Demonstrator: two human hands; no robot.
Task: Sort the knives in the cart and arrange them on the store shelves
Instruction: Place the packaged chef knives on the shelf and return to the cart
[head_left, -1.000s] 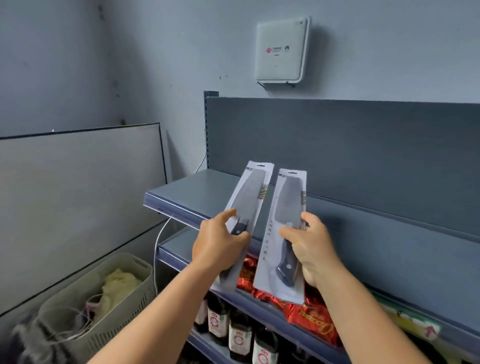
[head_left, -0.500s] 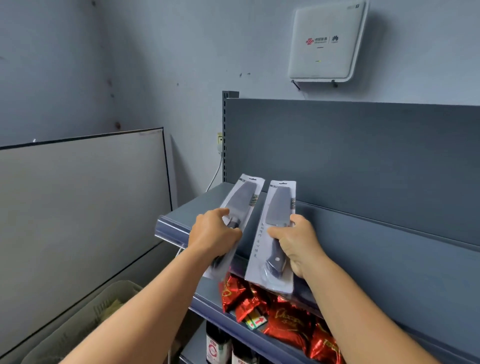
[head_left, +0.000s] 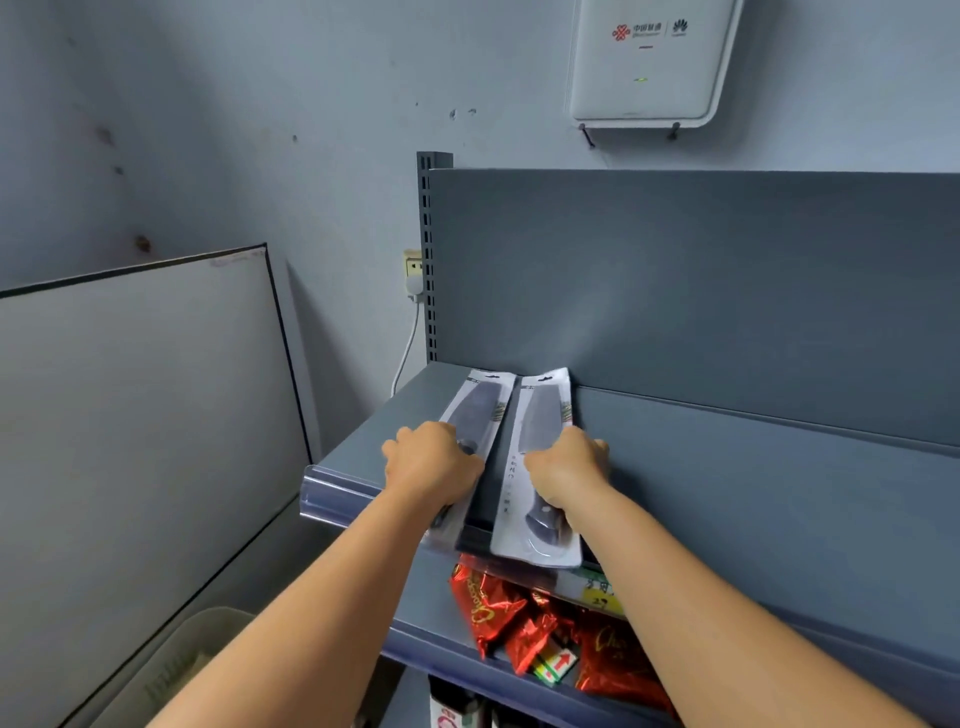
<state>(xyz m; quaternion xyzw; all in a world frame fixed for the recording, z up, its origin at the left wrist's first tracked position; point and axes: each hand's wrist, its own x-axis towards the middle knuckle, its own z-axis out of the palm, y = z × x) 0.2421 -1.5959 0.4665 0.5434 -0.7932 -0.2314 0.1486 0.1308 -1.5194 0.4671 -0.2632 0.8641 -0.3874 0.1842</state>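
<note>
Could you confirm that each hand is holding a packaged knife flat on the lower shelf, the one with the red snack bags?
Not quite: the head view shows the left hand and right hand holding the left knife pack and right knife pack on the top shelf; the red snack bags lie on the shelf below.

Two packaged knives lie side by side on top shelf (head_left: 727, 467), tips at the back panel (head_left: 675, 270), handle ends overhanging front edge. Left knife pack (head_left: 480, 410) under left hand (head_left: 434, 462), right knife pack (head_left: 537, 415) under right hand (head_left: 569, 467). Snack bags (head_left: 519, 618) on lower shelf (head_left: 431, 603) below. Wall box (head_left: 647, 62) above the panel. Board (head_left: 135, 415) leans at left, basket (head_left: 171, 670) before it.
</note>
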